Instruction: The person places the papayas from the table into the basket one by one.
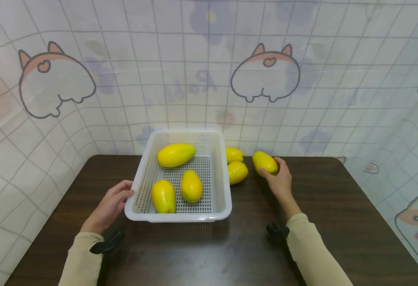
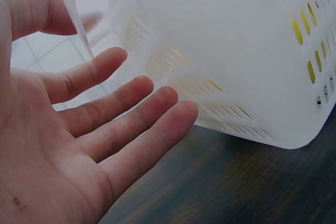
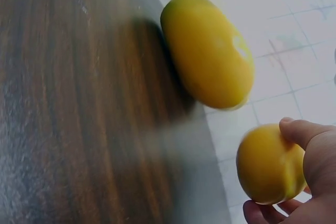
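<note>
A white plastic basket (image 1: 180, 217) with perforated walls stands left of centre on the dark table, holding three yellow mangoes, one of them the long mango (image 1: 175, 155). My left hand (image 1: 109, 207) grips its left rim; in the left wrist view the thumb (image 2: 50, 11) hooks over the rim while the other fingers spread along the outer wall. To the right of the basket, my right hand (image 1: 281, 180) holds a mango (image 1: 264, 162) between thumb and fingers. The right wrist view shows this held mango (image 3: 268, 163) near another mango (image 3: 207, 51).
Two more mangoes, a front mango (image 1: 237, 172) and a back mango (image 1: 234, 155), lie close against the basket's right side. Behind the dark wooden table (image 1: 209, 258) hangs a white gridded curtain (image 1: 194, 79) with cartoon dogs.
</note>
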Demonstrator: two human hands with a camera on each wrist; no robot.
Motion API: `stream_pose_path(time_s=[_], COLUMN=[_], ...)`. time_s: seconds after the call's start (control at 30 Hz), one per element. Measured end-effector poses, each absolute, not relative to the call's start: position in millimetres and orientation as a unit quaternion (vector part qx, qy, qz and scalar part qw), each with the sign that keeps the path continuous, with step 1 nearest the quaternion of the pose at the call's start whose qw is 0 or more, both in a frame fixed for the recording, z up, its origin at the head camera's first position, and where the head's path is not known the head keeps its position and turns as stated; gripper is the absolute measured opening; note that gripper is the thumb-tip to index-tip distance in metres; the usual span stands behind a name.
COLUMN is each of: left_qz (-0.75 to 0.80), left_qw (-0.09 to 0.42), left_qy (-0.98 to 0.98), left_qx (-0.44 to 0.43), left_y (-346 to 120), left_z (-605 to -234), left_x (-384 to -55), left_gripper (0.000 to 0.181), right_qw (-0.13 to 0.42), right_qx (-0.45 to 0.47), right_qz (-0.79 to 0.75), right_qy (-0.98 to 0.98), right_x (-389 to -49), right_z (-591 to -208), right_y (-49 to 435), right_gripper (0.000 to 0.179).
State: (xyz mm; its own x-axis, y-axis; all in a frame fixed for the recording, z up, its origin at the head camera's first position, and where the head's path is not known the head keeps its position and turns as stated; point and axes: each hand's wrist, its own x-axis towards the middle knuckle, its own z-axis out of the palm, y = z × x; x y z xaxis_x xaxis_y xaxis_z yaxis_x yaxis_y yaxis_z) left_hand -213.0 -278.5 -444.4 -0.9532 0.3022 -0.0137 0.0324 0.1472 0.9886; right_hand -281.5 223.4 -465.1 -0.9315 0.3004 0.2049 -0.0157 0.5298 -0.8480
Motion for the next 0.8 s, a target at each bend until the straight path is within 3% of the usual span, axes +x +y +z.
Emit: stream_pose_path(time_s=[0.8], left_qz=[0.638], left_qw=[0.104], left_qy=[0.756], left_qx=[0.104], left_y=[-278], left_z=[-443], left_x=[-213], left_gripper=[0.037], right_qw=[0.156], right_qx=[-0.002], right_qz=[0.535], right_qy=[-0.830], right_x=[-268], right_z=[-417], right_y=[187], right_gripper=[0.072])
